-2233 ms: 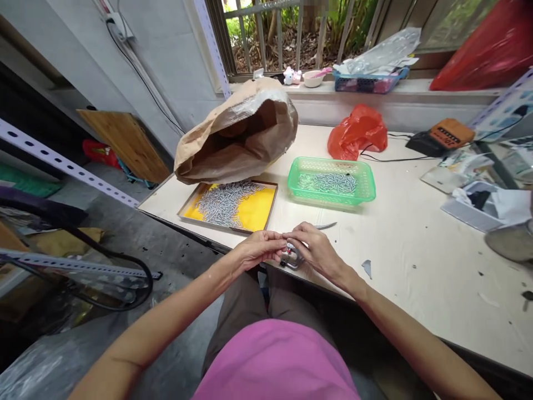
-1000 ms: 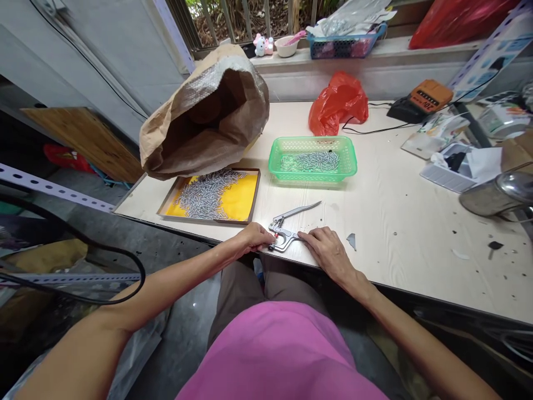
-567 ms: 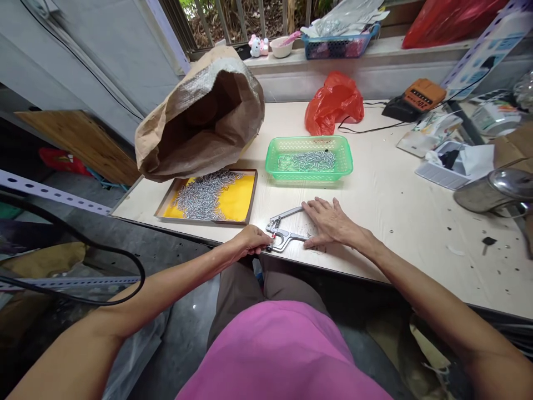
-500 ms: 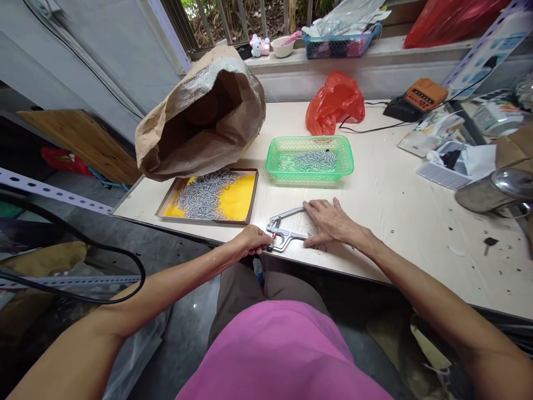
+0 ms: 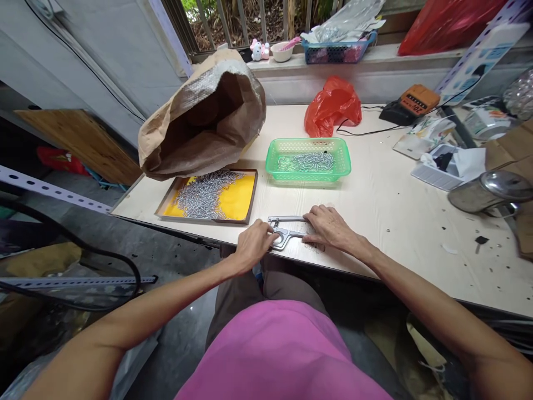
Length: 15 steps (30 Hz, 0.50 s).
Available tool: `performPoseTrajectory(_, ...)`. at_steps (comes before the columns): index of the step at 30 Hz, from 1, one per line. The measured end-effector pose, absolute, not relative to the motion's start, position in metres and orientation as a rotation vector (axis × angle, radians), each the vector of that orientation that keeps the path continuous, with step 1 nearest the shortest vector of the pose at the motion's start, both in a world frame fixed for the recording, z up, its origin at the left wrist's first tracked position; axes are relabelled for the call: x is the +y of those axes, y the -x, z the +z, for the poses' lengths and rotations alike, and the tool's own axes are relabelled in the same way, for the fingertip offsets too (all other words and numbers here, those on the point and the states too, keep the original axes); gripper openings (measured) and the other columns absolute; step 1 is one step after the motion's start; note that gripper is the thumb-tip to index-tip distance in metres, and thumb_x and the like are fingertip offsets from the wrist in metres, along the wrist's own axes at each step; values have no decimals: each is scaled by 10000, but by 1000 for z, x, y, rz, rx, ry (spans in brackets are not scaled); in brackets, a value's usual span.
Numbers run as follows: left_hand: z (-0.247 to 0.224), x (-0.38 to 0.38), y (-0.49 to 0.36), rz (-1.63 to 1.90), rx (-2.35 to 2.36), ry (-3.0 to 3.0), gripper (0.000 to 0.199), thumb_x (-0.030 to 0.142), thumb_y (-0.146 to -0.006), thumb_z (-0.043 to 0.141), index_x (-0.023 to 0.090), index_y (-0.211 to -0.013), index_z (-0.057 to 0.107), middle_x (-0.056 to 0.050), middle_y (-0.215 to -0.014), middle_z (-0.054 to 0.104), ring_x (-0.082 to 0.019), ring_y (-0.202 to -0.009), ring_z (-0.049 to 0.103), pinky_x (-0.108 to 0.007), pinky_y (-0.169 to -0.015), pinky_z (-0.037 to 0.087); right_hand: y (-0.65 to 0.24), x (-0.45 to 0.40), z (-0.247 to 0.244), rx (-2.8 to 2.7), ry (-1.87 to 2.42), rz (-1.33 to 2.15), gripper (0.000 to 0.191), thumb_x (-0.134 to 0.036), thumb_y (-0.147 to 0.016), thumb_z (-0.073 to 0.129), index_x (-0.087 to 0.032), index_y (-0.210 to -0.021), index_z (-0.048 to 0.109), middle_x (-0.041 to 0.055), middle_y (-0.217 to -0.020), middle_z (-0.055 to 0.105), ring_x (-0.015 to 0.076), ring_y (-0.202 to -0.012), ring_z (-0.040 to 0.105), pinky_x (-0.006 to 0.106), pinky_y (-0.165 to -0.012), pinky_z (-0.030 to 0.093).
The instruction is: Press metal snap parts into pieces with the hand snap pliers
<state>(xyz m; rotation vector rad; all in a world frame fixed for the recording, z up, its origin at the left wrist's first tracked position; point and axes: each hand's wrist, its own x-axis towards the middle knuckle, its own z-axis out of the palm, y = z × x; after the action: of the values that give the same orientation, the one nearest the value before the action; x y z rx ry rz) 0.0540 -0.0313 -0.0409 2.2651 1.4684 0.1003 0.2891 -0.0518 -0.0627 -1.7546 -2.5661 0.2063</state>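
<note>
A grey metal hand tool (image 5: 285,235) with two handles lies at the table's front edge. My right hand (image 5: 328,226) is closed round its handles, fingers on the upper one and thumb at the lower one. At the tool's left end, my left hand (image 5: 255,242) has its fingers pressed together; what is between them is hidden. Behind the left hand, a shallow tray (image 5: 252,198) with a yellow bottom holds many small silvery metal pieces (image 5: 200,195). A green plastic basket (image 5: 308,176) with more such pieces stands behind the tool.
A large open brown paper sack (image 5: 204,119) leans over the tray. Farther back are a red plastic bag (image 5: 333,106) and an orange-black charger (image 5: 410,104) with a cable. A metal pitcher (image 5: 474,191) and a white container (image 5: 437,171) stand at the right.
My left hand has turned over the tool's left end, and the small red-tipped item by its fingers is no longer visible. My right fingers have closed in, bringing the handles closer together.
</note>
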Motion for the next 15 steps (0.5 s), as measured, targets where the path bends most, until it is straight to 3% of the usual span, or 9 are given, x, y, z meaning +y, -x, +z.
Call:
performPoseTrajectory(2,-41,-31,-69,116,1242,-2581,302,362,-850,639,168,-1081,616,-93,-1175,589,-236,-1082,517,-311,-834,450,-288,-53,-64,-2560,1758,196,465,-512,-777,690,-150,-1062,623,125,-1022,600,275,-970,527,377,-822,376)
performPoseTrajectory(4,-43,-24,-85,53,1017,-2754,442,353,-814,687,143,-1178,548,-119,-1279,529,-264,-1145,465,-347,-880,452,-288,-54,-64,-2553,1768,211,515,-546,-759,694,-143,-1070,618,132,-1024,596,280,-965,526,373,-802,388)
performPoseTrajectory(9,-50,-1,-106,-135,724,-2859,521,386,-834,662,109,-1232,471,-135,-1144,564,-256,-1041,495,-371,-866,457,-288,-59,-63,-2523,1769,340,576,-526,-726,734,-136,-1124,586,147,-1105,577,279,-987,520,349,-774,421)
performPoseTrajectory(15,-57,8,-105,-95,672,-2925,407,366,-872,604,91,-1158,512,-149,-1097,540,-271,-1022,488,-372,-825,444,-285,-60,-66,-2567,1825,182,397,-408,-810,687,-116,-1070,617,137,-998,610,283,-927,540,372,-777,421)
